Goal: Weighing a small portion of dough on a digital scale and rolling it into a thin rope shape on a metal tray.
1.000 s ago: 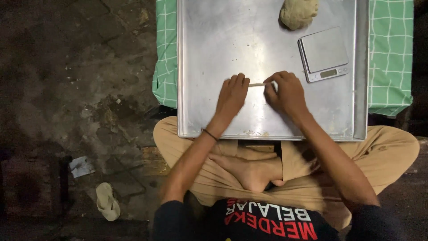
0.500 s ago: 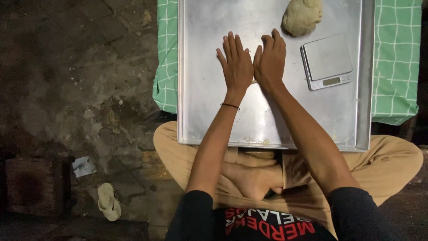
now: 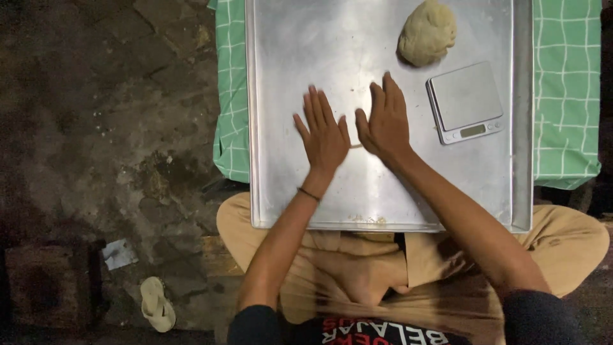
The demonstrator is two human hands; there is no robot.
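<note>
Both the left hand (image 3: 324, 137) and right hand (image 3: 385, 124) lie flat and open on the tray (image 3: 287, 191), gripping nothing. A thin dough strip (image 3: 355, 146), seemingly, runs left-right beneath the palms. Beyond the right hand: dough ball (image 3: 427, 32), scale (image 3: 465, 101).

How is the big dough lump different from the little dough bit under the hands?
The dough lump is a thick, rounded mound lying untouched at the far end of the metal tray, beside the small scale. The thin dough strip is a slim strand, mostly hidden under the flat left hand and right hand. Both are pale and lie on that tray.
</note>
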